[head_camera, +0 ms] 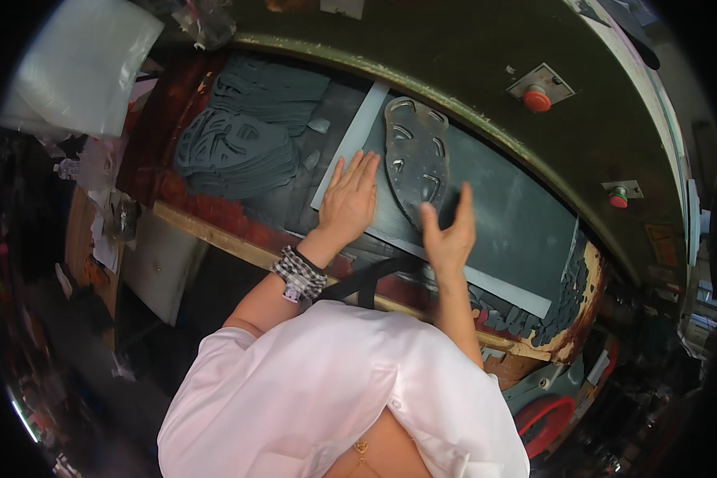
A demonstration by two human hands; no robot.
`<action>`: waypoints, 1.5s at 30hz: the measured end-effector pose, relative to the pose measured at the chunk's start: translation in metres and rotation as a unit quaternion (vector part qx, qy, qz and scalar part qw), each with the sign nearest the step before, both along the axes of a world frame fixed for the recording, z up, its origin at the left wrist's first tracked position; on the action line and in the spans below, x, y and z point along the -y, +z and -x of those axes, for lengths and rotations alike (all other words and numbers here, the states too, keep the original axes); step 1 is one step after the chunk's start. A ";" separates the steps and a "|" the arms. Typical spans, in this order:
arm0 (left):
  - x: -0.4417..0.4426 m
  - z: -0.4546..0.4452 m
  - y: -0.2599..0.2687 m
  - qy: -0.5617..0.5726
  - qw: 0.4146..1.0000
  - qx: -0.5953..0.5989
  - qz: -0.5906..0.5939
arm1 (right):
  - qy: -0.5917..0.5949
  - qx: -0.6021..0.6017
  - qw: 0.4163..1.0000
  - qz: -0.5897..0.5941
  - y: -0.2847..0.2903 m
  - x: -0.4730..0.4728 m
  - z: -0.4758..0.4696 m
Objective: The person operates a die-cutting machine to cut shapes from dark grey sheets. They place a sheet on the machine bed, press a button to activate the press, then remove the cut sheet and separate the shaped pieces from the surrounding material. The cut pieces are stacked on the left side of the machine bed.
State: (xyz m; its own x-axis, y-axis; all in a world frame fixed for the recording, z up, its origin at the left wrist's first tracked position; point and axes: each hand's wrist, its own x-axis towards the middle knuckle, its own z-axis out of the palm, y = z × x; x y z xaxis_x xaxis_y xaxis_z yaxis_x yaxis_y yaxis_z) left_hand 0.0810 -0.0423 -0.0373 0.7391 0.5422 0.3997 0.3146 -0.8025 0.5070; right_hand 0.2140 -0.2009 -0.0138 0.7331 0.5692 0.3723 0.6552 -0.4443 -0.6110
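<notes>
A sole-shaped metal cutting die (417, 146) with several openings lies on a dark grey sheet (508, 221), perhaps foam or rubber. My left hand (351, 196) rests palm down to the left of the die, fingers extended, over the sheet's pale left edge strip. By the die's near, pointed end is my right hand (452, 236), slightly blurred, with its thumb and fingers spread and nothing between them. Whether it touches the die cannot be told. Stacks of dark grey cut pieces (236, 152) with openings lie to the left.
A green machine beam (442, 48) spans the far side, bearing a red push button (536, 98) and another button (618, 198). Grey offcuts (567, 299) cover the bench's right end. A wooden strip (215, 234) edges the near side. Plastic sheeting (89, 66) hangs at upper left.
</notes>
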 end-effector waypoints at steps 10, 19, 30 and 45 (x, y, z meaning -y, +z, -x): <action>-0.003 -0.016 0.021 0.092 0.985 -0.092 0.114 | -0.320 0.123 0.936 -0.078 0.086 0.072 -0.274; -0.032 -0.050 -0.003 0.058 0.996 -0.028 0.061 | -0.295 0.125 0.946 -0.055 0.061 0.070 -0.276; -0.018 -0.027 -0.012 0.036 0.996 0.015 0.086 | -0.020 -0.054 0.998 0.020 -0.015 0.109 -0.081; 0.027 0.023 0.052 0.046 0.994 0.033 0.091 | 0.111 -0.004 0.994 -0.001 0.020 -0.007 -0.039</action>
